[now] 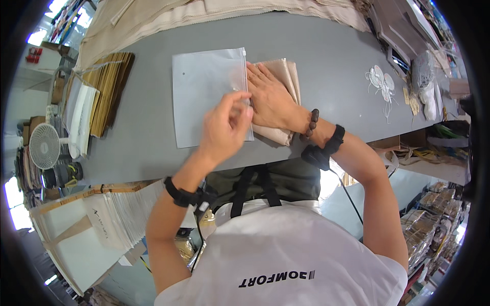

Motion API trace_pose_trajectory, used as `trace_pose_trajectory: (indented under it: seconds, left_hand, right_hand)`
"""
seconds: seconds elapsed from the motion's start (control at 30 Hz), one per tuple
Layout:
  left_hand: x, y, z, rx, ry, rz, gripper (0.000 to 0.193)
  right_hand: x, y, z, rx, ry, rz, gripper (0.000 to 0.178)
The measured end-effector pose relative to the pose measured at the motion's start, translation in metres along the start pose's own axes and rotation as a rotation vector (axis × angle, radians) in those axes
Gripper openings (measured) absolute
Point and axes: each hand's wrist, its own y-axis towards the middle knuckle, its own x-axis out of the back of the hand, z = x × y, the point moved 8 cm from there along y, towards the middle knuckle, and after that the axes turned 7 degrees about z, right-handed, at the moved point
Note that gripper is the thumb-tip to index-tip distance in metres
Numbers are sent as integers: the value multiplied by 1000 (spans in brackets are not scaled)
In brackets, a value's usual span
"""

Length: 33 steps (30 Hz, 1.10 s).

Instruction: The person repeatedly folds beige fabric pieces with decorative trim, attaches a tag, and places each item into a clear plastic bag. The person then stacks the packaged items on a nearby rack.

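A frosted plastic zip bag (199, 92) lies flat on the grey table, its slider edge toward the right. At that edge my left hand (225, 125) is closed, thumb and forefinger pinching the bag's rim; the other fingers are curled and slightly blurred. Right beside the bag is a folded beige satin-like cloth (292, 76). My right hand (273, 99) rests on this cloth with its fingers stretched out and its fingertips by the bag's opening. Part of the cloth is hidden under the right hand.
Beige fabric (229, 11) covers the far edge of the table (337, 76). Brown envelopes or cards (109, 92) stand at the left, near a white fan (45, 146). White tags with strings (383, 81) lie at the right. Below left, a box (84, 229) holds many plastic bags.
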Motion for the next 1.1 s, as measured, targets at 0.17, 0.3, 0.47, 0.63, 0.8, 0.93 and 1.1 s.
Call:
trace_pose_trajectory:
  seconds: [0.17, 0.3, 0.47, 0.63, 0.8, 0.93, 1.1]
  left_hand:
    - [72, 56, 26, 49, 429, -106, 25]
    - [63, 55, 47, 183, 269, 130, 18]
    - [46, 23, -2, -133, 169, 58, 13]
    - [107, -57, -13, 170, 663, -284, 21]
    - [84, -91, 48, 561, 42, -175, 44]
    - [66, -93, 51, 537, -59, -177, 38]
    - [76, -111, 50, 650, -186, -198, 39]
  right_hand:
    - [-20, -12, 39, 218, -49, 208, 60]
    - [-44, -14, 95, 504, 282, 371, 39]
    - [-57, 19, 120, 431, 566, 227, 23]
    - [-34, 34, 61, 121, 323, -15, 41]
    - [-40, 61, 54, 26, 120, -45, 43]
    - [-57, 106, 58, -24, -138, 2, 41]
    - [-42, 110, 94, 167, -164, -80, 59]
